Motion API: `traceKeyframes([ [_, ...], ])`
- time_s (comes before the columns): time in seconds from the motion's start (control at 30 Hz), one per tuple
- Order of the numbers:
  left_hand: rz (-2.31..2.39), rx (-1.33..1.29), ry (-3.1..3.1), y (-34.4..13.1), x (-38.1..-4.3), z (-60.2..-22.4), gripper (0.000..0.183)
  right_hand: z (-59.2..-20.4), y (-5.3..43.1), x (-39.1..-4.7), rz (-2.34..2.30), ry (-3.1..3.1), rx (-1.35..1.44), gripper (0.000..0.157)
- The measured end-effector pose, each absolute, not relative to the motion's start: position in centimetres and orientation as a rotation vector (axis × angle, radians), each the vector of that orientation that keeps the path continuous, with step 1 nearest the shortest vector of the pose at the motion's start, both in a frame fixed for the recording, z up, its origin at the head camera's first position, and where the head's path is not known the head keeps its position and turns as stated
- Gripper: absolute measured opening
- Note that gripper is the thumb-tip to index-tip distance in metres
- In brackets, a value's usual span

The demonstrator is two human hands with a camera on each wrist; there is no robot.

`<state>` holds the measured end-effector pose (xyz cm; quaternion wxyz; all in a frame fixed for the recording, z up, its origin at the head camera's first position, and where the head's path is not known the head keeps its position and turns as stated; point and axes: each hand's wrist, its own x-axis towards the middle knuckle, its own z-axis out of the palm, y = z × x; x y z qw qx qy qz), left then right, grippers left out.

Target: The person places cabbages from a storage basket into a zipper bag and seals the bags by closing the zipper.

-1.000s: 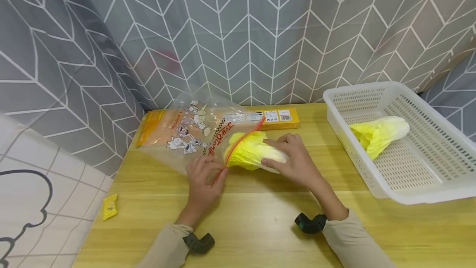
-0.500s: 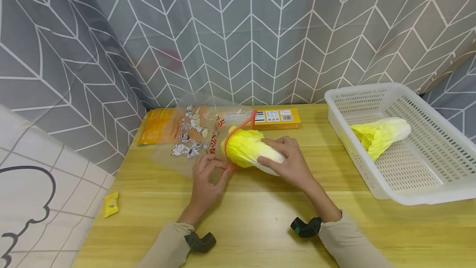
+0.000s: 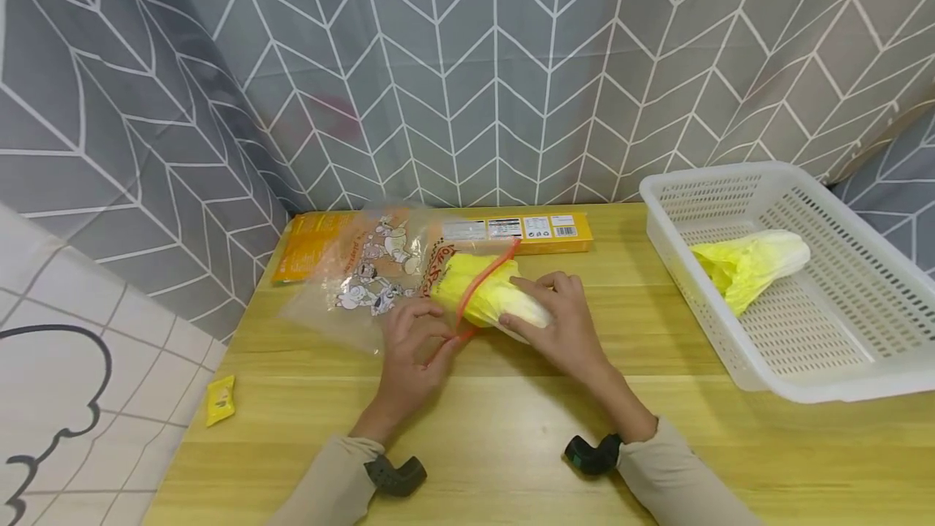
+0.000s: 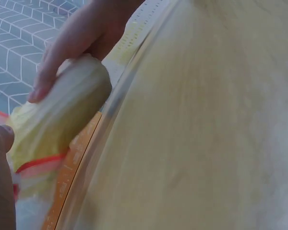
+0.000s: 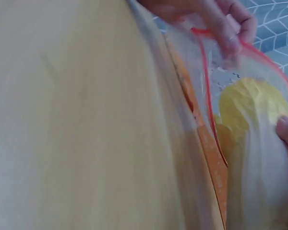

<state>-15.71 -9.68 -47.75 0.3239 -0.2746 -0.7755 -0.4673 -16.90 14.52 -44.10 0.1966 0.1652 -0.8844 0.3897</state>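
Note:
My right hand (image 3: 558, 319) grips the pale base of a napa cabbage (image 3: 529, 308), fingers on top and thumb on the near side. The cabbage's yellow leafy end lies inside a clear zip bag (image 3: 365, 299) printed with cartoon figures. Across the leaves runs the bag's red-edged mouth (image 3: 485, 278). At the near corner of that mouth, my left hand (image 3: 416, 355) pinches the bag's edge between thumb and fingers. In the right wrist view the mouth stands wide around the cabbage (image 5: 259, 143). The left wrist view shows the white base (image 4: 81, 91) under the right hand's fingers.
A white perforated basket (image 3: 738, 364) stands at the right with another napa cabbage (image 3: 752, 262) inside. Behind the bag lies a long orange box (image 3: 551, 246), and an orange packet (image 3: 303, 242) is at the back left. A small yellow sachet (image 3: 220, 400) lies near the left edge.
The right hand has shifted slightly left with the cabbage, whose leafy end came out of the bag's mouth and now lies further inside. The left hand keeps its pinch on the bag, moving slightly right.

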Motion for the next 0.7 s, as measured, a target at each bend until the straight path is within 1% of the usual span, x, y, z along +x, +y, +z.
traceKeyframes([
  [0.13, -1.184, -0.697, -2.081, -9.6, -15.6, -47.9, 0.014, -43.8, 14.4, -16.9, 1.293, -2.385, 0.276, 0.053],
  [0.3, -1.18, -0.534, -2.238, -9.4, -15.3, -47.7, 0.014, -43.5, 14.1, -16.9, 1.393, -2.314, 0.133, 0.056],
  [0.43, -1.253, -0.435, -2.357, -9.5, -15.1, -47.6, 0.016, -43.8, 13.8, -16.8, 1.437, -2.377, 0.066, 0.056],
  [0.53, -1.289, -0.391, -2.398, -9.5, -15.0, -47.6, 0.015, -44.1, 13.8, -16.9, 1.392, -2.495, 0.114, 0.058],
  [0.63, -1.32, -0.365, -2.398, -9.5, -15.0, -47.6, 0.014, -43.9, 14.3, -17.0, 1.294, -2.628, 0.26, 0.061],
  [0.7, -1.354, -0.336, -2.386, -9.5, -15.0, -47.5, 0.014, -43.5, 15.0, -17.0, 1.245, -2.732, 0.377, 0.067],
])
